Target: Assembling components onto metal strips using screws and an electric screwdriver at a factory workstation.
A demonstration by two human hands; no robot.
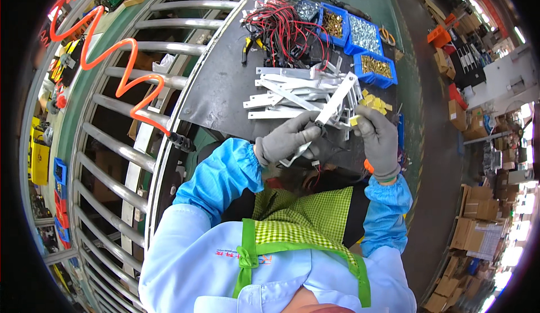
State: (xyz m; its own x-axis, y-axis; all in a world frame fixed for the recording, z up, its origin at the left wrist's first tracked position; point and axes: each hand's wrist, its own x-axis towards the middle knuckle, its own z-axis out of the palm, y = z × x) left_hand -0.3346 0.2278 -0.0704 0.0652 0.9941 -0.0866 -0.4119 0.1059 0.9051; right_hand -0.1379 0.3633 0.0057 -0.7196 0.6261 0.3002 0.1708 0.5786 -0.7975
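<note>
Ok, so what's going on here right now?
A person's gloved left hand holds a white metal strip near its lower end. The right hand pinches a small yellow piece beside it. Beyond lie a pile of white strips and more yellow pieces, with red and black wires and blue bins farther back.

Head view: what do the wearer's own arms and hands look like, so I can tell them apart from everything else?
The left hand and right hand wear matching grey gloves. Bright blue, wrinkled sleeve covers wrap both forearms, gathered at the ends. Above them are paler blue shirt sleeves.
</note>
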